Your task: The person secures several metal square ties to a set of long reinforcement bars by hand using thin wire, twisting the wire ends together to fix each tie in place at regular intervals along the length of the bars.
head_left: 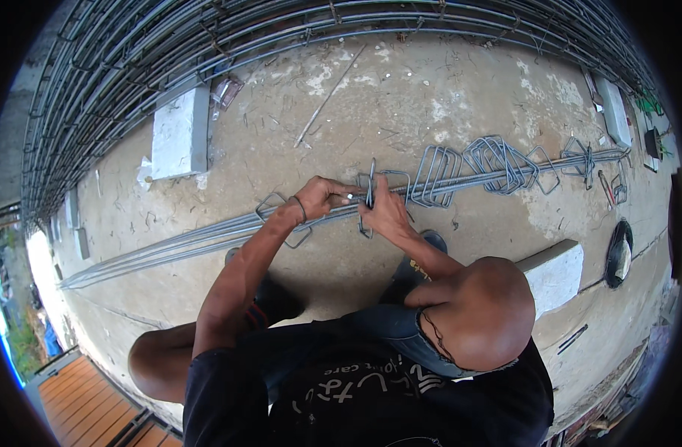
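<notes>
A bundle of long steel bars point(155, 249) lies on the concrete floor, threaded through square wire stirrups point(497, 158) grouped along the right part. My left hand point(319, 200) is closed at the bars, just left of an upright stirrup cluster point(371, 171); a small pale object shows at its fingertips, too small to name. My right hand point(386, 208) grips that cluster from the near side, its fingers partly hidden. A lone stirrup point(296, 240) hangs on the bars left of my hands.
Stacked rebar cages point(296, 22) line the far side. Pale blocks point(179, 130) point(553, 276) point(615, 112) sit around the floor. A black coil point(618, 253) lies at right, a loose rod point(330, 95) beyond my hands. My bent legs fill the foreground; orange slats point(88, 402) show lower left.
</notes>
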`<action>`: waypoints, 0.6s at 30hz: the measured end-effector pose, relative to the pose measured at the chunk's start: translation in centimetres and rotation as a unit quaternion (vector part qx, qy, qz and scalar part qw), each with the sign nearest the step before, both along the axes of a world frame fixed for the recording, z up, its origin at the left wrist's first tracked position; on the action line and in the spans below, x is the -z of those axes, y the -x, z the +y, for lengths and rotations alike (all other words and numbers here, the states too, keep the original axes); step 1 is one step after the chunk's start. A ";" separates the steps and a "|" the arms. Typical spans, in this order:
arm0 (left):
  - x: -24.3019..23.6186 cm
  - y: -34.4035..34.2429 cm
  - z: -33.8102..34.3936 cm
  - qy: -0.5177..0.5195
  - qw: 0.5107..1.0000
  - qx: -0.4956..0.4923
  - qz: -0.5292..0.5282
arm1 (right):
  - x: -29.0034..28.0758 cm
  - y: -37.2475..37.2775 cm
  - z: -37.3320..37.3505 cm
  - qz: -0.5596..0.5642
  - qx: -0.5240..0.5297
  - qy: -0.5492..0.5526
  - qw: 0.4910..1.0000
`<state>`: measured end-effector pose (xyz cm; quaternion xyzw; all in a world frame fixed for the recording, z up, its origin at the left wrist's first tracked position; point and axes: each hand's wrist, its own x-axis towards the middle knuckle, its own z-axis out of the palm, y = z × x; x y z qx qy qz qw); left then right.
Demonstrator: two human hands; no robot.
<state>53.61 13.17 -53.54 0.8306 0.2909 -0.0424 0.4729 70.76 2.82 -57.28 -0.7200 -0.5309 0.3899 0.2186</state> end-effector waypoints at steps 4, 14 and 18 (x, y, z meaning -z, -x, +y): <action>2.2 0.8 -2.2 -0.198 0.977 -0.069 -0.032 | 0.5 0.7 -1.2 0.072 0.001 -0.050 0.996; 4.6 1.8 -5.6 -0.404 0.908 0.105 0.028 | 0.3 -0.6 -2.1 0.211 0.018 -0.033 0.977; 5.2 1.0 -6.5 -0.473 0.856 0.171 0.121 | 0.8 -0.9 -2.2 0.181 0.005 -0.044 0.982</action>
